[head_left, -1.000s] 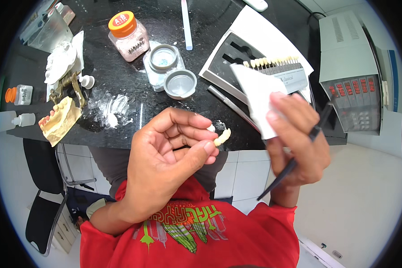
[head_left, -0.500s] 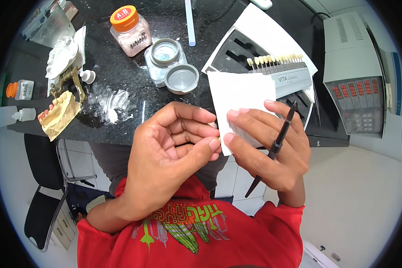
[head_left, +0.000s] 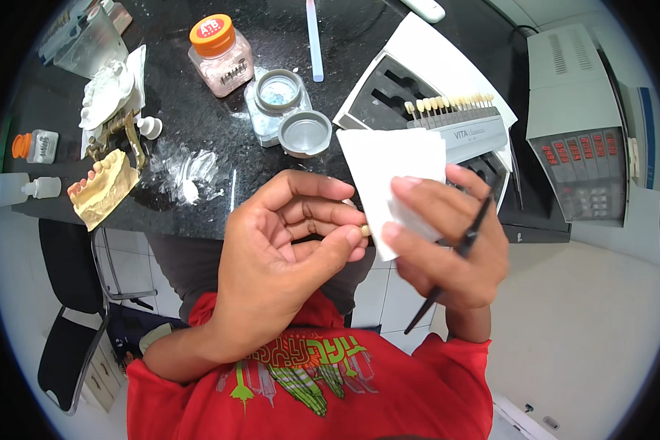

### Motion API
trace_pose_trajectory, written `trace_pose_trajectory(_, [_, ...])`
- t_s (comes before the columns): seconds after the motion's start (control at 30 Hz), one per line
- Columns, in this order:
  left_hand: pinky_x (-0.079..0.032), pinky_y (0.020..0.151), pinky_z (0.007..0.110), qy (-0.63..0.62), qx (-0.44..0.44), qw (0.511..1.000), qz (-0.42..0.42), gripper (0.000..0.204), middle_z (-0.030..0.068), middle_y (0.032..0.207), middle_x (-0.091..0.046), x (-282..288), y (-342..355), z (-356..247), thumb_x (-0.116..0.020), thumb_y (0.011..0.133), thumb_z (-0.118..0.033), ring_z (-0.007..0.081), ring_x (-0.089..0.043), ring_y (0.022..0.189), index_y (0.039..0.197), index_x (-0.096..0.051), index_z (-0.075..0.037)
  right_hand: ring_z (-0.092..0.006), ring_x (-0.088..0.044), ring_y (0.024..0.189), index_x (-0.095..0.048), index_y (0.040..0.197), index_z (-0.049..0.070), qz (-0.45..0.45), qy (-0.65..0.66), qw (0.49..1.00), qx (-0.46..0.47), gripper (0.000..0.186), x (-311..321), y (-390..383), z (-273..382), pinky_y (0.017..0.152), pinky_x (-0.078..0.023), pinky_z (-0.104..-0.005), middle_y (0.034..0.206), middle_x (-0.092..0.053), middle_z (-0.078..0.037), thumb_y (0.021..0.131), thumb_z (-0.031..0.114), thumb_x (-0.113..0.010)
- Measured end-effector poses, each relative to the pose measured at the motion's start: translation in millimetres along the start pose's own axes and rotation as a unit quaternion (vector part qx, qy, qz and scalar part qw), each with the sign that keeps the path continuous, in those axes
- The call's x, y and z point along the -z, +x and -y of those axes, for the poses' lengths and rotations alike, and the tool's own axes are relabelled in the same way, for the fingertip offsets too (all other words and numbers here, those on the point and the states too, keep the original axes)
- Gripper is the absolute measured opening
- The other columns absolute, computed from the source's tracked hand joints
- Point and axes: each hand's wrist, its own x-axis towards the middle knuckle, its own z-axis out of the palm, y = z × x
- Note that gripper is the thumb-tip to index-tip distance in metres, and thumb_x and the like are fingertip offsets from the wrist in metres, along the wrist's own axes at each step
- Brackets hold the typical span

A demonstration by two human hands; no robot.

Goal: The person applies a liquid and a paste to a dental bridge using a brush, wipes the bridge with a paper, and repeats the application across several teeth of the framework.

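Note:
My left hand (head_left: pixel 286 257) pinches a small yellowish dental piece (head_left: pixel 365 231) between thumb and fingertips, mostly hidden by a folded white paper tissue (head_left: pixel 366 169). My right hand (head_left: pixel 447 235) holds that tissue against the piece and also grips a slim black brush-like tool (head_left: pixel 436 290) across its fingers. Just beyond my hands are an open clear jar of pale powder (head_left: pixel 260 117) with its grey cap (head_left: pixel 305 133) and a tooth shade guide (head_left: pixel 462 136) in its case.
A yellow dental cast (head_left: pixel 104 191), brass articulator (head_left: pixel 121 132) and white plaster model (head_left: pixel 106 95) sit left on the dark worktop (head_left: pixel 212 183), near white powder (head_left: pixel 190 176), small bottles (head_left: pixel 44 147) and an orange-lidded jar (head_left: pixel 220 66). An electronic unit (head_left: pixel 575 125) stands right. A black chair (head_left: pixel 69 264) is lower left.
My right hand with the tissue moved left onto the piece in my left hand, covering most of it, and since then has shifted slightly. My left hand has barely moved.

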Motion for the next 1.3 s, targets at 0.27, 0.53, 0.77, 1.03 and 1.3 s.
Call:
trace_pose_trajectory(0.27, [-0.059, 0.081, 0.027, 0.003, -0.042, 0.999, 0.008, 0.031, 0.0126, 0.104, -0.067, 1.4, 1.7, 5.9, -0.064, 0.090, 0.004, 0.0154, -0.068, 0.091, 0.118, -0.053, 0.005, -0.0319, -0.070, 0.098, -0.065, 0.101, -0.004, -0.380, 0.021, 0.910, -0.165, 0.018, 23.3, -0.8, -32.4, 0.087, -0.057, -0.0440, 0.105, -0.067, -0.032, 0.091, 0.011, -0.064])
trace_pose_trajectory(0.53, [-0.059, 0.081, 0.026, -0.008, -0.062, 0.998, 0.001, 0.029, 0.0125, 0.104, -0.067, 2.8, -1.2, 9.1, -0.063, 0.090, 0.005, 0.0151, -0.068, 0.092, 0.118, -0.053, 0.004, -0.0273, -0.069, 0.102, -0.069, 0.108, -0.003, -0.136, -0.186, 0.968, -0.102, 0.020, 44.8, 1.8, -47.7, 0.100, -0.048, -0.0446, 0.108, -0.072, -0.017, 0.088, -0.002, -0.068])
trace_pose_trajectory(0.77, [-0.059, 0.080, 0.026, -0.004, -0.083, 0.996, 0.013, 0.029, 0.0136, 0.104, -0.066, 1.1, -1.7, 11.7, -0.061, 0.091, 0.006, 0.0161, -0.068, 0.093, 0.118, -0.052, 0.005, -0.0226, -0.071, 0.091, -0.070, 0.106, -0.002, -0.175, 0.167, 0.959, -0.149, 0.028, 18.7, -12.7, -16.0, 0.085, -0.055, -0.0376, 0.097, -0.074, -0.013, 0.079, 0.000, -0.077])
trace_pose_trajectory(1.03, [-0.060, 0.080, 0.028, 0.002, -0.101, 0.994, 0.034, 0.029, 0.0139, 0.104, -0.066, -1.0, -3.2, 12.2, -0.062, 0.091, 0.006, 0.0166, -0.068, 0.093, 0.118, -0.052, 0.004, -0.0207, -0.072, 0.089, -0.070, 0.114, 0.001, -0.049, 0.287, 0.928, -0.232, 0.036, 3.0, -0.8, 0.9, 0.075, -0.057, -0.0298, 0.098, -0.074, -0.013, 0.078, -0.001, -0.077])
trace_pose_trajectory(1.3, [-0.059, 0.086, 0.029, -0.007, -0.088, 0.994, 0.064, 0.029, 0.0153, 0.107, -0.064, 1.9, -2.2, 12.3, -0.063, 0.090, 0.007, 0.0186, -0.065, 0.105, 0.117, -0.052, 0.006, -0.0177, -0.073, 0.083, -0.071, 0.113, 0.003, -0.029, 0.272, 0.939, -0.208, 0.038, 2.1, 1.9, 4.7, 0.069, -0.055, -0.0264, 0.094, -0.075, -0.011, 0.075, -0.001, -0.077])
